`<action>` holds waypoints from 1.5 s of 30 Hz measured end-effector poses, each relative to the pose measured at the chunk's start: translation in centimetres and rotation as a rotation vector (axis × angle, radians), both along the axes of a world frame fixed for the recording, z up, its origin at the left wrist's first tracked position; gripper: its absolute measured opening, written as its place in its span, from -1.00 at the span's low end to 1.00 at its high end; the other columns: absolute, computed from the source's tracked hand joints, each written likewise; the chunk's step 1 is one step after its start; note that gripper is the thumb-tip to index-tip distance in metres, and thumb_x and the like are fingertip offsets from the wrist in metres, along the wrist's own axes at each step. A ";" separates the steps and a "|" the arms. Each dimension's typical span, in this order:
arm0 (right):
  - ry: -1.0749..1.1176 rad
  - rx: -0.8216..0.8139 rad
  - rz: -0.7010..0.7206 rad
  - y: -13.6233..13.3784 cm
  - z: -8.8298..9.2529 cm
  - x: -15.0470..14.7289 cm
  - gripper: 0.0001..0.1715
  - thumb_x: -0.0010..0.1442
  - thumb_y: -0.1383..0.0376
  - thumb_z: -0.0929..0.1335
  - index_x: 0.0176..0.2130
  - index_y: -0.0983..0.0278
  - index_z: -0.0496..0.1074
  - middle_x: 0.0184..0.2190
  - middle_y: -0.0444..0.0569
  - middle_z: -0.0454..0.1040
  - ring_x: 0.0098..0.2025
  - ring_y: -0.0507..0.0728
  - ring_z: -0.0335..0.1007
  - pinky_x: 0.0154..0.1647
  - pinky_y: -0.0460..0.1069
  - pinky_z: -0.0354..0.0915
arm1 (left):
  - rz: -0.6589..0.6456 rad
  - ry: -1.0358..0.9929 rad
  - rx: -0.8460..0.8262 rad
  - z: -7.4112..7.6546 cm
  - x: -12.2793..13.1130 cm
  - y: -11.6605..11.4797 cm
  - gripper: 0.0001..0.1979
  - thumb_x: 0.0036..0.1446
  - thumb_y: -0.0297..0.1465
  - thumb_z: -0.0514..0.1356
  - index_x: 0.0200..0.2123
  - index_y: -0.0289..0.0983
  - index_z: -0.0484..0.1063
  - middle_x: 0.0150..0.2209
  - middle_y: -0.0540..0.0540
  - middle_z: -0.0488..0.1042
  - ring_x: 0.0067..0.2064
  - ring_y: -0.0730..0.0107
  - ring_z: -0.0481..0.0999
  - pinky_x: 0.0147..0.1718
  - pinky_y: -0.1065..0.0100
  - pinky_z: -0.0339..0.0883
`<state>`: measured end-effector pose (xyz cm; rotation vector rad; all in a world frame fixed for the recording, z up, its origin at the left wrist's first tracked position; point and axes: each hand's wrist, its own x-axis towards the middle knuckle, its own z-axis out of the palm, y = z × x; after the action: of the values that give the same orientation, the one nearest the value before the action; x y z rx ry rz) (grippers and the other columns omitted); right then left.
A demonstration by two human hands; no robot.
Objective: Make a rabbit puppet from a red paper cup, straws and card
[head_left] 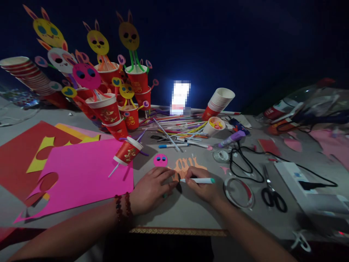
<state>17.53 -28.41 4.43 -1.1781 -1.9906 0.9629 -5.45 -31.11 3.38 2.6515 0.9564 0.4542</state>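
Darkness is filling the background behind a grey counter [188, 218] that is carrying a spread of paper-craft supplies. At the left, several rabbit-eared figures [98, 42] are standing in red cups with faces and ears in place, and these are looking finished. Other pieces are seemingly only partway along: a small pink face [160, 160] is lying with its eyes on but is showing no ears, and a tipped red cup [127, 152] with a pale stick is resting partly over a bright pink sheet [92, 178], bearing no face.

Orange paper [185, 164], full of cut-out gaps, is lying between the hands, and its marking is probably incomplete. The right hand [201, 183] is keeping its grip closed around a white marker [203, 180], the tip pointing at that paper. The left hand [156, 183] is lying over the paper's left part with its grip loosely spread, holding nothing and apparently steadying it. Scissors [269, 193] are lying unused at the right.

Fingers are hiding the paper's lower part, so any drawn lines are escaping view. A glowing screen [180, 96] is showing only as coarse blocks, rear figures are overlapping, and objects toward the right edge are blurring.
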 end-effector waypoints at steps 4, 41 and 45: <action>0.048 -0.007 -0.071 0.0 -0.2 -0.1 -0.82 0.09 0.27 0.27 -0.52 0.23 0.29 -0.61 -0.17 0.33 -0.55 0.04 0.23 -0.49 -0.08 0.13 | 0.001 0.002 0.013 0.3 0.0 0.0 -0.60 0.22 -0.40 0.15 0.14 -0.18 0.32 0.19 -0.19 0.33 0.18 0.10 0.28 0.10 0.03 0.26; -0.012 -0.023 -0.019 0.0 -0.1 -0.2 -0.83 0.10 0.28 0.27 -0.51 0.23 0.30 -0.59 -0.17 0.34 -0.53 0.04 0.24 -0.46 -0.07 0.12 | -0.001 -0.002 0.015 0.2 0.1 0.0 -0.58 0.22 -0.41 0.14 0.15 -0.18 0.31 0.20 -0.19 0.32 0.19 0.09 0.27 0.11 0.03 0.24; -0.004 -0.030 -0.032 0.0 -0.4 -0.1 -0.84 0.09 0.28 0.27 -0.51 0.23 0.29 -0.58 -0.17 0.34 -0.52 0.04 0.25 -0.46 -0.07 0.13 | 0.000 -0.010 0.017 0.1 0.1 0.0 -0.59 0.22 -0.41 0.14 0.15 -0.18 0.31 0.19 -0.19 0.33 0.18 0.09 0.28 0.11 0.03 0.25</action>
<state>17.45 -28.37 3.98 -1.2255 -1.9612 0.9787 -5.39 -31.09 3.53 2.6618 0.9544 0.4773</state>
